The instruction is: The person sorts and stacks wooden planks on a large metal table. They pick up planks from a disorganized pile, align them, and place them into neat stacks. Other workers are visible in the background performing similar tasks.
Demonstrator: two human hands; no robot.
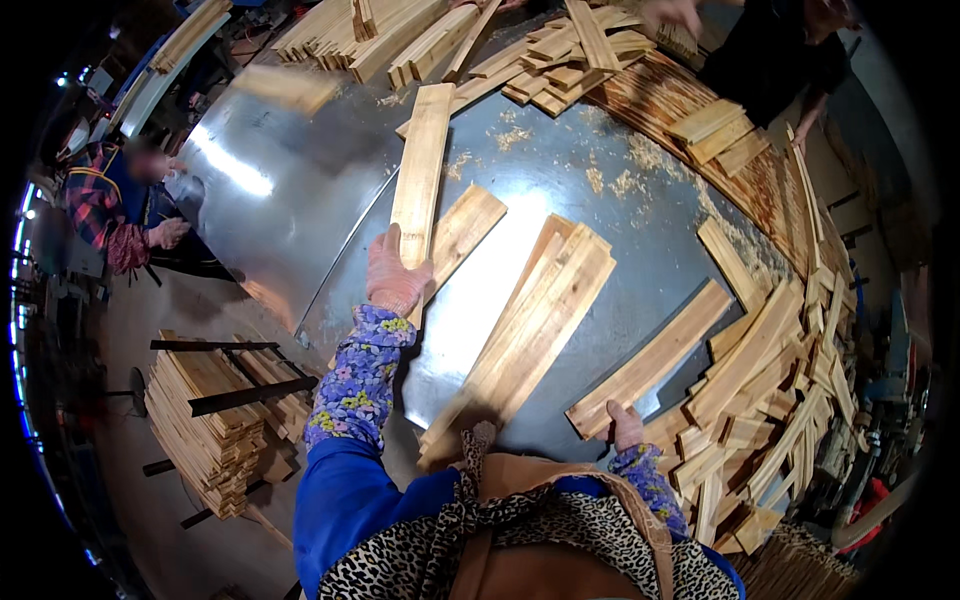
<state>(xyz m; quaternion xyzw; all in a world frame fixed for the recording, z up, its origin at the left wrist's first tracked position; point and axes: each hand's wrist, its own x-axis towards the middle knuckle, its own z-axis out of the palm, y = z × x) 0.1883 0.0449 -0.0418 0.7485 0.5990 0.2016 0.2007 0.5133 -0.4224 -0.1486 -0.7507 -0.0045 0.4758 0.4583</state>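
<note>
My left hand, in a pinkish glove, grips the near end of a wooden board that points away from me. Under that board, partly hidden, a second board lies at a slant. My right hand has its fingers on the near end of another board, thumb on top; its other fingers are partly hidden. Between my hands, a small stack of long boards rests on the shiny metal table, close to my body.
A loose heap of boards covers the table's right side. More boards and sawdust lie at the far side. At left stands a stack of boards on a rack. One person is at left, another at far right.
</note>
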